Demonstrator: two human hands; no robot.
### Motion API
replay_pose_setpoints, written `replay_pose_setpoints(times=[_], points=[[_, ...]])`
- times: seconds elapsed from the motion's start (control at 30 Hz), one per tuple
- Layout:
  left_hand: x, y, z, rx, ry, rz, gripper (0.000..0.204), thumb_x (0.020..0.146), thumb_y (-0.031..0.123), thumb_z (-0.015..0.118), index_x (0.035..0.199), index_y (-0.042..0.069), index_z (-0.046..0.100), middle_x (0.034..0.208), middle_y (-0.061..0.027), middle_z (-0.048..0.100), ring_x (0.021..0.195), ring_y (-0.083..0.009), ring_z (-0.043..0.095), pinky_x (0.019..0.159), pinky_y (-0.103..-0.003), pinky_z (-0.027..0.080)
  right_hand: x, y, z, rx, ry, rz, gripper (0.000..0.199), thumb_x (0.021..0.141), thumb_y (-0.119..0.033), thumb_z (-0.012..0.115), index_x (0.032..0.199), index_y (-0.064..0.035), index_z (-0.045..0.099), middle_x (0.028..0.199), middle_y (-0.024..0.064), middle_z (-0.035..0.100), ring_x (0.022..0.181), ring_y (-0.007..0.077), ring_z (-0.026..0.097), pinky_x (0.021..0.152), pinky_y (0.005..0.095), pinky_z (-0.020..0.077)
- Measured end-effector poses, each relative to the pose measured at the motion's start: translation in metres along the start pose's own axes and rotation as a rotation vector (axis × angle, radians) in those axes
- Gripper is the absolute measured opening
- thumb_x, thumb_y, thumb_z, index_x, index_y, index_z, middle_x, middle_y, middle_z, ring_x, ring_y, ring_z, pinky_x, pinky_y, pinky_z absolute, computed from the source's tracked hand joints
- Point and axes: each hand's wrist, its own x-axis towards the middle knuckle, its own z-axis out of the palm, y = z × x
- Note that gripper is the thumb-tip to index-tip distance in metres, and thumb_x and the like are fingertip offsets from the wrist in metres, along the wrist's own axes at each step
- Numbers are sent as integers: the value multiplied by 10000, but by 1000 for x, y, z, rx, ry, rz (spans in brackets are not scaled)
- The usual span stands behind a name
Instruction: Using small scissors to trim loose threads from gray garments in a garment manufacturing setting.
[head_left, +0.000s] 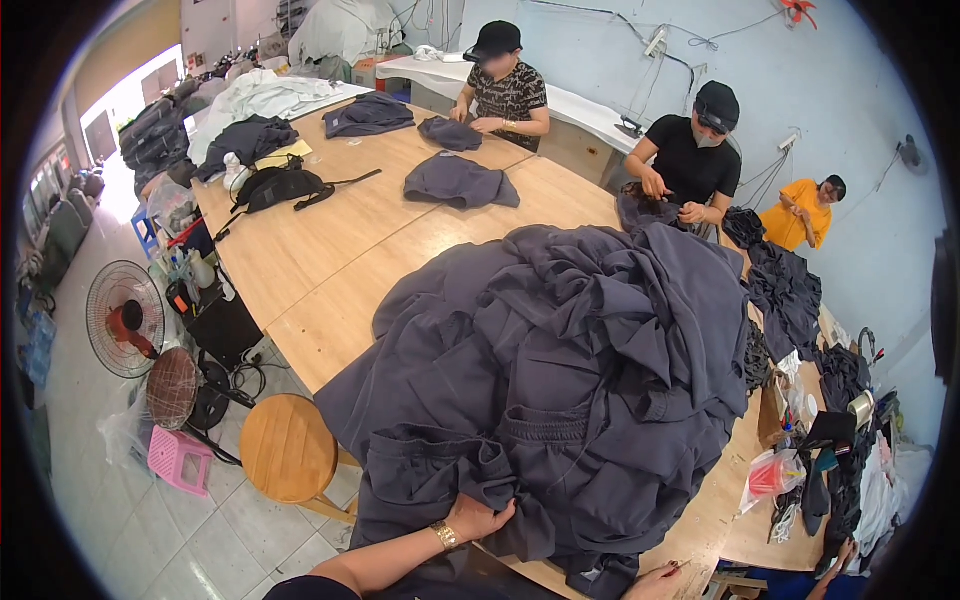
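A large heap of dark grey garments [560,340] covers the near part of the wooden table. My left hand [478,522], with a gold watch at the wrist, is closed on the edge of a dark grey elastic-waist garment [435,465] at the heap's near left side. Another gathered waistband [545,428] shows just right of it. At the lower edge of the picture, right of the heap's near end, my right hand [652,583] is closed and partly cut off. A small dark reddish tip shows at its fingers; what it is, I cannot make out.
Two people [505,95] [690,150] handle dark garments across the table [350,250]; a third in orange [800,215] stands farther right. A round wooden stool [287,448], fans [125,318] and a pink stool [180,460] are left. Another person's hand [846,551] shows lower right.
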Motion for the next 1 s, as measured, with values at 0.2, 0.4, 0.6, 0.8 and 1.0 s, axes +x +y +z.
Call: replay_pose_setpoints(times=[0.2,0.4,0.6,0.8,1.0], points=[[11,17,-23,-229,-60,-108,276,882,286,554,783,33,601,775,-157,626,726,-353,600,629,-403,470,10,-6,-5,449,21,104,321,959,-242,441,1084,23,572,681,77,529,591,163,506,533,289,407],[74,73,-121,-613,-67,-463,346,938,254,509,692,13,483,604,-63,520,535,-260,433,540,-354,393,7,-100,-15,813,16,137,262,950,-164,396,1038,33,544,611,-25,391,531,50,334,498,200,286],[40,37,-129,-72,312,73,409,1027,260,298,1302,-26,397,1140,-94,555,1081,-204,522,909,-371,422,-62,-244,-33,1293,-988,-59,268,965,-151,437,1136,11,564,880,77,630,551,91,525,502,233,428],[46,52,-120,-1320,149,-652,385,992,370,402,1129,20,486,1089,-95,580,1015,-205,569,836,-378,485,-144,-224,3,939,-1065,-319,186,903,-36,511,1072,7,577,857,31,619,731,68,547,694,214,451],[24,23,-117,-1660,111,-1004,303,982,293,447,1198,96,530,1146,-21,610,1040,-155,563,859,-321,443,-143,-207,-6,889,-938,-196,178,869,16,463,1004,6,578,729,34,575,704,75,559,655,212,444]])
